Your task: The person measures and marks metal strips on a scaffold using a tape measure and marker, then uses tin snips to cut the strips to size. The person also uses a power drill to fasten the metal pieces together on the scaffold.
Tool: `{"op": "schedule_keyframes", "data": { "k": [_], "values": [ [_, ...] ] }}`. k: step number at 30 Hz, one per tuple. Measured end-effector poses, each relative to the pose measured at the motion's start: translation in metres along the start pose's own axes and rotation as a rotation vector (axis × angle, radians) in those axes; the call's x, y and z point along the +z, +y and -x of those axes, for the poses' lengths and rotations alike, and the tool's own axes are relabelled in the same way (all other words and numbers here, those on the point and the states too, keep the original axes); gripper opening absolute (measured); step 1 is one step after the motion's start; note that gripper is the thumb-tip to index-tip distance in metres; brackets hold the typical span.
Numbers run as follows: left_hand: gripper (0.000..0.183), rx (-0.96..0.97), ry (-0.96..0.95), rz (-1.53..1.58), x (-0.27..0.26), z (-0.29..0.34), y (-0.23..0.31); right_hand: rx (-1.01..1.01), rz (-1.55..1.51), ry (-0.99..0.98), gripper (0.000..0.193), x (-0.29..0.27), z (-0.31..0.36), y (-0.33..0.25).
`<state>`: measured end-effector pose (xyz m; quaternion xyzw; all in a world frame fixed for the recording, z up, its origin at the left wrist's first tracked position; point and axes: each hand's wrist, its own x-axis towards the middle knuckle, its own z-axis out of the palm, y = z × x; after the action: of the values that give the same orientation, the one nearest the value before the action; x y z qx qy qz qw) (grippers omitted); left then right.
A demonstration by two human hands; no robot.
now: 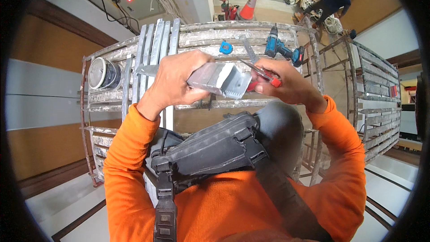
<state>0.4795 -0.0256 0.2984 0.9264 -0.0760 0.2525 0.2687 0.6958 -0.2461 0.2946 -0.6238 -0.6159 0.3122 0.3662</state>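
Observation:
My left hand [178, 72] is closed around a grey metal channel [204, 77], whose open, cut-looking end points right. A narrower strip of the metal shows on the other side of the hand. In my right hand [291, 80] is a pair of tin snips [260, 69] with red handles. The snips' blades point up and left, close beside the channel's open end. Whether they touch the metal I cannot tell. Below my hands, a black bag [206, 150] with straps lies across my lap.
A slatted scaffold platform [197, 40] carries several metal profiles [157, 40], a bucket [104, 72], a blue tape measure [225, 47] and a cordless drill [280, 47]. Beyond its railing stand an orange cone [249, 6] and a red extinguisher [233, 12]. Another person [331, 4] bends over at far right.

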Motion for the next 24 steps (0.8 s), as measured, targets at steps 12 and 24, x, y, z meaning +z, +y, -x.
{"op": "schedule_keyframes", "data": {
  "k": [12,24],
  "values": [
    [0.054,0.045,0.331,-0.259,-0.007,-0.041,-0.007,0.171,-0.330,0.453,0.043,0.017,-0.005,-0.023],
    [0.046,-0.059,0.456,-0.245,-0.006,-0.058,-0.003,0.008,0.006,0.741,0.043,0.018,-0.016,-0.017]
  ]
}}
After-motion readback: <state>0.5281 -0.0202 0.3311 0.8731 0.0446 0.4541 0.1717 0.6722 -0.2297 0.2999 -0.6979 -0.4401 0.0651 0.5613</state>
